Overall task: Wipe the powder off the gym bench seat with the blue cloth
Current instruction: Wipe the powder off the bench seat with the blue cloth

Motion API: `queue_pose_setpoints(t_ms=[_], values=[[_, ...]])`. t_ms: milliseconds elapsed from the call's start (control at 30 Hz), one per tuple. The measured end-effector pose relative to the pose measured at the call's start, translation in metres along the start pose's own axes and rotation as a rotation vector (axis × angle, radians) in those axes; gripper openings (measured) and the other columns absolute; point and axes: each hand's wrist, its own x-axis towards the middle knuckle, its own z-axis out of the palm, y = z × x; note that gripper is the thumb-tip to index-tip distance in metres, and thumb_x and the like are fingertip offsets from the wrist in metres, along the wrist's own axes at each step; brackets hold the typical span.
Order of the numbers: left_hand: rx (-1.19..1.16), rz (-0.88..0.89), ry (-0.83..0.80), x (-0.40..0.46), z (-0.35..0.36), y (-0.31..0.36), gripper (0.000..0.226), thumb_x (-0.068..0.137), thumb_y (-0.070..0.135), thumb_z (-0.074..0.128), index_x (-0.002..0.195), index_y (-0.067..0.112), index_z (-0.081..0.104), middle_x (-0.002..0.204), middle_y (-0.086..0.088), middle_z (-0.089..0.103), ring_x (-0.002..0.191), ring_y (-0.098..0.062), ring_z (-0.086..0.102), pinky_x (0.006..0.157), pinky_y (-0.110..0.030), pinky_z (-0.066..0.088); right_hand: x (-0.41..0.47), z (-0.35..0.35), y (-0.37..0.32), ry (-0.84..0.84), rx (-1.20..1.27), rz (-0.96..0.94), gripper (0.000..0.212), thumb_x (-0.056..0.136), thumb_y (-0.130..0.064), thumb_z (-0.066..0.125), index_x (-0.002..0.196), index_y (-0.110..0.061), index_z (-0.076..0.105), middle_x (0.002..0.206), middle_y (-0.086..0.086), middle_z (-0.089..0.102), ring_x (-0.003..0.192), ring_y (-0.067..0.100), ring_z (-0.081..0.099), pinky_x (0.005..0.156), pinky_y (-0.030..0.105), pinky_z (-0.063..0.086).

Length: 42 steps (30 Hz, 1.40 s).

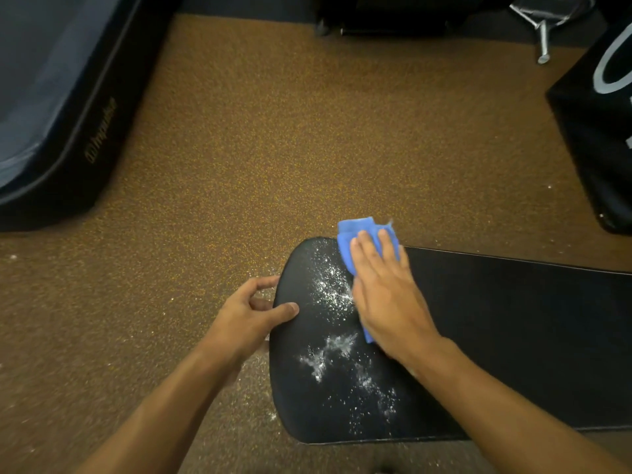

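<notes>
The black gym bench seat (513,336) runs from the centre to the right edge of the head view, its rounded end at the left. White powder (333,289) is scattered over that rounded end, with a second patch (328,354) nearer me. My right hand (386,295) lies flat on the blue cloth (355,234), pressing it onto the seat just right of the powder. The cloth sticks out beyond my fingertips over the far edge. My left hand (253,313) grips the rounded end of the seat, thumb on top.
Brown speckled rubber floor (273,131) surrounds the bench, with powder specks near its end. A dark padded mat (51,114) lies at the far left. A black box (598,131) stands at the right, and a metal frame leg (543,39) behind it.
</notes>
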Motion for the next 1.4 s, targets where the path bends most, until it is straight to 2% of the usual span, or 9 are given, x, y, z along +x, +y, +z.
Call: queue_pose_setpoints(t_ms=[167,400,600,700,800,1000,1133,1267,1400], values=[[0.040,0.011,-0.023,-0.001,-0.001,0.004,0.043,0.082,0.014,0.085,0.117,0.033,0.066,0.074,0.001,0.069,0.074,-0.016,0.077,0.054,-0.029,0.059,-0.068,0.001,0.028,-0.043,-0.058,-0.186,0.059,0.096,-0.026,0.032,0.153,-0.009,0.035,0.163,0.007,0.028,0.154,0.028,0.009,0.120,0.046,0.015],[0.092,0.058,-0.008,0.002,-0.003,-0.002,0.042,0.082,0.021,0.085,0.117,0.034,0.066,0.084,-0.004,0.066,0.077,-0.017,0.077,0.061,-0.039,0.064,0.016,0.000,-0.006,0.051,0.005,0.160,0.057,0.103,-0.023,0.033,0.157,-0.010,0.020,0.166,0.006,0.016,0.154,0.029,0.000,0.123,0.050,0.006],[0.089,0.053,-0.008,0.000,-0.001,0.002,0.041,0.083,0.019,0.084,0.117,0.033,0.066,0.080,-0.003,0.068,0.078,-0.019,0.077,0.067,-0.045,0.065,-0.048,0.002,0.012,-0.062,-0.077,-0.200,0.061,0.096,-0.027,0.029,0.155,-0.012,0.028,0.165,0.005,0.022,0.154,0.026,0.004,0.124,0.047,0.014],[0.120,0.065,-0.010,0.001,-0.002,0.002,0.041,0.083,0.021,0.084,0.117,0.034,0.065,0.084,-0.005,0.070,0.079,-0.019,0.078,0.065,-0.044,0.064,-0.036,-0.007,0.036,-0.053,-0.076,-0.009,0.059,0.100,-0.024,0.023,0.157,-0.012,0.020,0.166,0.005,0.016,0.154,0.024,-0.007,0.126,0.046,0.006],[0.115,0.071,-0.005,0.001,-0.002,-0.001,0.039,0.084,0.021,0.084,0.115,0.035,0.065,0.077,0.001,0.070,0.079,-0.019,0.077,0.068,-0.050,0.064,0.014,-0.005,0.006,0.025,-0.056,0.150,0.057,0.103,-0.023,0.025,0.158,-0.010,0.014,0.167,0.006,0.010,0.154,0.030,-0.004,0.124,0.049,0.004],[0.140,0.073,0.001,-0.002,0.001,0.003,0.041,0.085,0.017,0.082,0.119,0.028,0.064,0.078,-0.001,0.068,0.081,-0.024,0.075,0.072,-0.053,0.062,-0.029,0.010,-0.017,-0.057,-0.077,-0.232,0.060,0.099,-0.026,0.032,0.157,-0.012,0.023,0.165,0.004,0.020,0.155,0.026,0.004,0.124,0.050,0.015],[0.145,0.078,-0.022,-0.002,-0.001,0.005,0.040,0.086,0.019,0.081,0.120,0.028,0.062,0.064,0.012,0.069,0.067,-0.010,0.075,0.052,-0.027,0.056,-0.026,-0.003,0.022,-0.039,-0.100,-0.103,0.059,0.098,-0.025,0.026,0.155,-0.010,0.027,0.164,0.007,0.026,0.154,0.028,0.006,0.124,0.050,0.018],[0.170,0.086,-0.003,0.002,0.000,-0.001,0.036,0.085,0.021,0.083,0.114,0.033,0.063,0.065,0.011,0.068,0.068,-0.012,0.073,0.065,-0.043,0.060,0.036,0.003,-0.016,0.030,-0.052,0.062,0.059,0.101,-0.023,0.032,0.157,-0.009,0.018,0.166,0.007,0.015,0.154,0.031,0.000,0.123,0.052,0.007],[0.141,0.081,0.011,0.000,0.002,0.001,0.040,0.084,0.018,0.083,0.117,0.029,0.064,0.080,-0.004,0.066,0.069,-0.014,0.070,0.062,-0.038,0.056,-0.009,0.015,-0.031,-0.022,-0.079,-0.220,0.060,0.099,-0.027,0.028,0.156,-0.009,0.024,0.165,0.007,0.021,0.154,0.030,0.005,0.124,0.052,0.013]])
